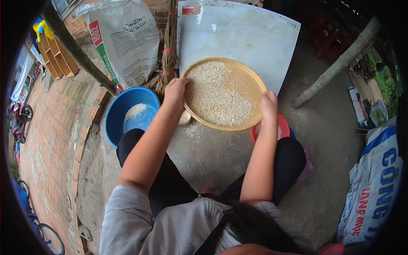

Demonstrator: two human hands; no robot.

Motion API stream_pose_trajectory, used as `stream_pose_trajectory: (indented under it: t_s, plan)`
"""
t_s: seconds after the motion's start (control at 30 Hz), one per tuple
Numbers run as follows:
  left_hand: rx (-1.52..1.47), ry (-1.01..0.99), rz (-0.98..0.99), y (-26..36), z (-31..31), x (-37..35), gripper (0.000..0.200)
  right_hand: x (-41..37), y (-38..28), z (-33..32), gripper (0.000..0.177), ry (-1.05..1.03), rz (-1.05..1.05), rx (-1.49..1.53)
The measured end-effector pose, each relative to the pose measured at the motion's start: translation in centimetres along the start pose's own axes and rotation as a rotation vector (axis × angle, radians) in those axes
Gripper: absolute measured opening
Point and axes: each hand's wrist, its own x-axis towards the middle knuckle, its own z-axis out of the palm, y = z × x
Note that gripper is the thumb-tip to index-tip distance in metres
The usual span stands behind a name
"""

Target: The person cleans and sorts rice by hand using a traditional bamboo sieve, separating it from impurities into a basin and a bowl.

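Observation:
A round, shallow woven winnowing basket (250, 80) is held up in front of me, over the concrete floor. My left hand (175, 90) grips its left rim, and my right hand (268, 105) closes on the right rim. Pale grains that look like rice (221, 100) spread across the middle and left of the weave. To the left stands a blue basin (111, 123) with a small heap of pale grain (136, 111). A red basin (284, 126) shows partly beneath my right forearm. Under the basket, a small container (185, 118) is mostly hidden.
Behind the basket leans a white board (238, 34), beside a straw broom (168, 55) and a printed white sack (127, 46). Wooden poles rise at left (76, 46) and right (335, 63). Another sack (369, 191) lies at lower right. Grain is scattered on the floor.

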Motion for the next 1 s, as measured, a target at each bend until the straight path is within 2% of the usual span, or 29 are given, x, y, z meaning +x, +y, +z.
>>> stream_pose_trajectory:
  t_s: [0.03, 0.07, 0.13, 0.2, 0.27, 0.33, 0.37, 0.4, 0.47, 0.5, 0.53, 0.6, 0.63, 0.67, 0.73, 0.8, 0.83, 0.87, 0.93, 0.97, 1.0]
  plan:
    - [0.000, 0.050, 0.050, -1.7, 0.3, 0.4, 0.009, 1.6, 0.8, -1.5, 0.025, -0.071, 0.045, 0.075]
    - [0.038, 0.038, 0.031, -2.3, 0.2, 0.4, 0.008, 0.3, -2.1, -2.4, 0.026, -0.127, 0.061, 0.177]
    - [-0.053, -0.045, -0.052, 0.7, 0.2, -0.5, 0.008, -1.4, -4.2, -1.6, 0.026, -0.017, -0.029, 0.055]
    - [-0.078, -0.220, -0.041, 3.1, -1.2, 0.5, 0.010, -3.8, -4.7, 1.4, 0.026, 0.172, -0.183, -0.173]
    - [-0.073, -0.195, -0.064, 3.0, -1.3, 1.0, 0.009, -3.5, -4.0, 1.7, 0.025, 0.212, -0.125, -0.235]
    - [-0.080, -0.015, 0.020, 0.0, -0.5, 1.8, 0.009, 0.0, -0.5, 0.1, 0.026, -0.090, 0.122, 0.150]
    - [-0.035, 0.057, 0.022, 0.6, 0.8, -1.0, 0.010, 0.0, -1.5, -0.8, 0.025, -0.194, 0.252, 0.301]
    - [-0.048, 0.016, 0.012, 0.0, 0.0, 0.3, 0.011, -0.8, -1.2, -0.3, 0.025, -0.187, 0.266, 0.306]
    - [-0.013, -0.160, -0.079, 1.4, -1.8, 3.1, 0.027, -1.8, -1.9, 1.6, 0.025, -0.021, 0.026, -0.012]
    - [-0.007, -0.223, -0.129, 3.4, -1.7, 1.4, 0.029, -3.2, -2.7, 3.1, 0.024, 0.081, -0.033, -0.072]
    - [-0.021, -0.237, -0.183, 3.7, -1.7, 1.6, 0.016, -4.2, -3.5, 3.6, 0.024, 0.104, -0.023, -0.111]
    - [-0.051, -0.105, -0.064, 1.7, -0.7, 1.7, 0.010, -1.6, -1.4, 1.8, 0.024, 0.064, -0.018, -0.064]
    - [-0.131, -0.089, -0.029, -0.9, -0.5, 3.2, 0.009, 0.2, -0.8, -0.1, 0.023, -0.053, 0.061, 0.108]
    - [-0.048, -0.007, 0.025, -2.4, 0.1, 2.8, 0.010, 0.1, -2.3, -1.4, 0.022, -0.139, 0.189, 0.296]
    - [-0.044, -0.035, -0.070, -2.3, -0.2, 3.7, 0.008, -0.5, -3.2, -1.4, 0.024, -0.146, 0.169, 0.235]
    - [-0.041, -0.141, -0.141, 1.2, -0.8, 3.4, 0.012, -2.7, -3.5, 1.6, 0.026, 0.065, -0.030, -0.160]
    - [-0.066, -0.233, -0.210, 2.8, -0.9, 2.2, 0.017, -3.8, -3.5, 3.0, 0.029, 0.085, -0.052, -0.181]
    - [0.014, -0.257, -0.199, 2.6, -1.5, 3.5, 0.010, -3.5, -2.2, 3.7, 0.027, 0.169, -0.067, -0.201]
    - [-0.108, -0.099, -0.070, 0.0, -0.2, 3.4, 0.003, -0.4, 0.0, 1.1, 0.025, 0.033, 0.062, 0.073]
    - [-0.141, -0.027, -0.047, -1.6, 0.4, 3.4, 0.007, 1.2, 0.7, -0.3, 0.024, -0.054, 0.143, 0.265]
    - [-0.055, 0.008, -0.011, -1.6, 1.2, 1.6, 0.007, 0.7, -1.2, -1.4, 0.024, -0.138, 0.154, 0.322]
